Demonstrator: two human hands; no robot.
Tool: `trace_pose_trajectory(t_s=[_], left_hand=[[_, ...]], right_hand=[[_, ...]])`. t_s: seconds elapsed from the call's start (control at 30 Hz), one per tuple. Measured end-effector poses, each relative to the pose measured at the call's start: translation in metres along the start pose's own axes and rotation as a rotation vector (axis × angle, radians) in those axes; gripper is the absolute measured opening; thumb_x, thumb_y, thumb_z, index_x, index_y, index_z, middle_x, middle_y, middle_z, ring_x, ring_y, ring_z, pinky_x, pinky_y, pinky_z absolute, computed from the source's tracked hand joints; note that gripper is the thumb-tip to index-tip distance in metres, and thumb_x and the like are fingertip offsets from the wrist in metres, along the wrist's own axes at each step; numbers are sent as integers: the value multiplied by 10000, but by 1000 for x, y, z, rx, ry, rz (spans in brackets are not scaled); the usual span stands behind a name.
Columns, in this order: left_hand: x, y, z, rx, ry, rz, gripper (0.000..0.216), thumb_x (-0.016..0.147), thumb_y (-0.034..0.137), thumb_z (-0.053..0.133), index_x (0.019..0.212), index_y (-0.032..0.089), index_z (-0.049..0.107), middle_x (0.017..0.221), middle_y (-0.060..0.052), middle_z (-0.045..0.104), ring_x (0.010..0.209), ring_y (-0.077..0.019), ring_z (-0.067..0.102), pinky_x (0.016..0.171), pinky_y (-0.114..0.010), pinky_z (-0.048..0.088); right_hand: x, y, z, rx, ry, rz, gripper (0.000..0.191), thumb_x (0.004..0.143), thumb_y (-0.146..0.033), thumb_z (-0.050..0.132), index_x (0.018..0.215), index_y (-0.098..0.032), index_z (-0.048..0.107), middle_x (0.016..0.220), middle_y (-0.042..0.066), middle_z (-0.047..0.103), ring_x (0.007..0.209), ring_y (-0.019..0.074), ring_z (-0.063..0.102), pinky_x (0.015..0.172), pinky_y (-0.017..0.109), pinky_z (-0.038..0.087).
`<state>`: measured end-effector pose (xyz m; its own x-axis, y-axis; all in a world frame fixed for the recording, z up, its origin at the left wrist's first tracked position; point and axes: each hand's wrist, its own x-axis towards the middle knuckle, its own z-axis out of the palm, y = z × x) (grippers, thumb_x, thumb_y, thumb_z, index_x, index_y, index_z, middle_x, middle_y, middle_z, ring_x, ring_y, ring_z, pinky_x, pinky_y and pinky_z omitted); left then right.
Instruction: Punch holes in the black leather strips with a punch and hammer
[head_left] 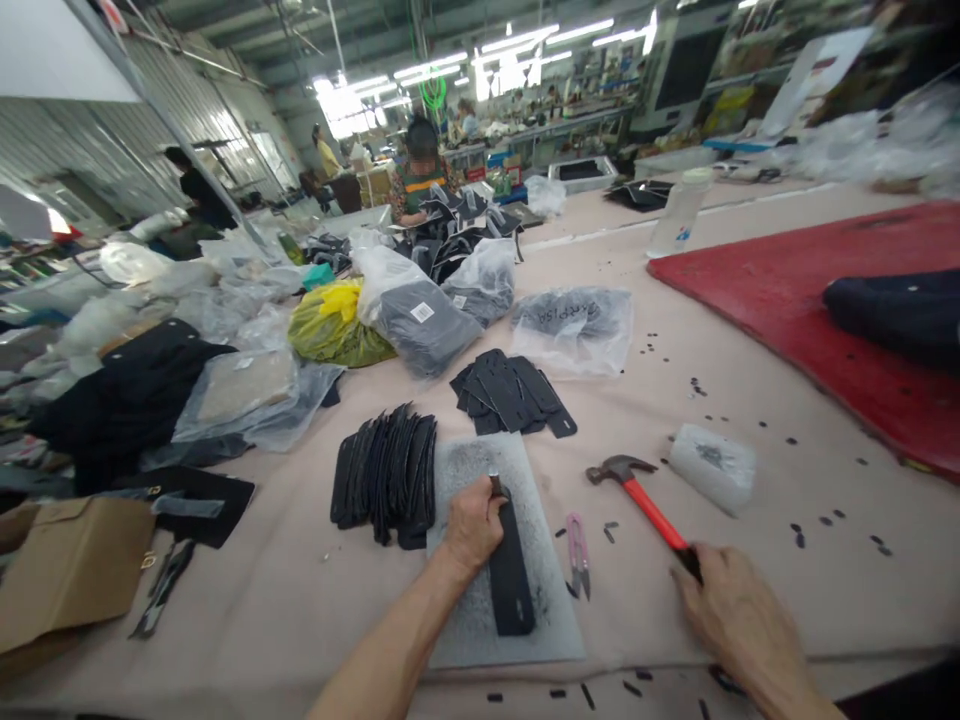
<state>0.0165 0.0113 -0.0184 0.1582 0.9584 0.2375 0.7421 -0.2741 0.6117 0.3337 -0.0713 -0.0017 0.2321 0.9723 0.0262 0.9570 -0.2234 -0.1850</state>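
Note:
My left hand (pixel 474 528) is closed around a short metal punch (pixel 496 485), held upright on the far end of a black strap-like piece (pixel 512 580). That piece lies on a grey, worn board (pixel 465 640). My right hand (pixel 739 605) grips the black end of a claw hammer (pixel 651 512) with a red handle; its head rests on or just above the table, right of the board. Between board and hammer lie pink thread snips (pixel 577 555). A tight row of black pieces (pixel 384 475) stands left of the board, and a loose pile of similar pieces (pixel 512 392) lies beyond it.
A block wrapped in clear plastic (pixel 712 466) sits right of the hammer, among small black slugs. Farther right lies a red mat (pixel 840 310). Plastic bags (pixel 424 320) and a cardboard box (pixel 75 570) occupy the left. Another person (pixel 421 170) sits across the table.

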Motion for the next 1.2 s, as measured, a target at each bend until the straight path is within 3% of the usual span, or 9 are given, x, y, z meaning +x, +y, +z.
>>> trace_pose_trajectory(t_s=[0.13,0.23,0.3,0.4,0.6,0.73,0.97,1.13,1.2], left_hand=[[1,4,-3,-70,-3,-13,128,831,89,510,856,196,576,824,-53,650,825,-215,631,746,-332,494],[0,5,-5,-106,9,-18,155,819,72,509,878,202,569,849,-55,649,848,-222,625,754,-337,488],[0,5,-5,-118,23,-13,166,811,66,512,885,204,569,857,-55,651,862,-227,625,756,-339,487],[0,5,-5,-126,35,1,186,807,57,509,894,207,574,859,-53,653,870,-228,627,756,-337,486],[0,4,-4,-98,23,5,161,820,75,507,887,208,569,854,-52,647,866,-231,629,749,-339,481],[0,2,-3,-111,34,18,151,823,82,498,870,208,566,838,-63,647,844,-236,628,729,-341,480],[1,2,-3,-110,26,7,138,819,96,510,862,212,571,835,-50,645,848,-222,621,751,-330,479],[0,1,-2,-130,49,20,158,815,84,513,879,212,581,838,-59,657,824,-234,626,721,-337,480],[-1,1,-2,-125,43,22,173,815,83,512,904,210,587,858,-63,660,846,-240,629,737,-346,485]], right_hand=[[-1,9,2,527,-381,208,128,806,-328,487,726,-229,476,658,29,523,604,209,550,558,335,432],[-6,-17,-8,1083,-669,440,171,737,-370,551,763,-220,473,630,-36,454,479,118,445,455,247,372],[-7,-40,-26,1227,-711,528,242,742,-437,556,795,-211,486,615,-65,405,415,78,347,394,209,289],[-2,-73,-71,1108,-503,429,377,819,-597,473,817,-221,490,558,-82,373,373,82,303,352,210,246],[12,-111,-150,525,246,-284,393,917,-572,401,721,-240,479,490,-42,462,406,127,445,426,260,309],[14,-117,-153,197,157,-588,360,957,-492,390,702,-250,469,470,-43,502,342,127,432,399,287,196],[9,-124,-156,371,390,-436,340,971,-469,360,750,-245,488,493,-35,476,394,129,457,432,264,293],[17,-116,-156,194,123,-593,368,944,-510,406,686,-257,477,466,-35,493,354,137,427,407,293,190],[19,-115,-167,265,187,-502,365,946,-523,398,711,-258,489,469,-43,473,363,133,423,411,280,233]])
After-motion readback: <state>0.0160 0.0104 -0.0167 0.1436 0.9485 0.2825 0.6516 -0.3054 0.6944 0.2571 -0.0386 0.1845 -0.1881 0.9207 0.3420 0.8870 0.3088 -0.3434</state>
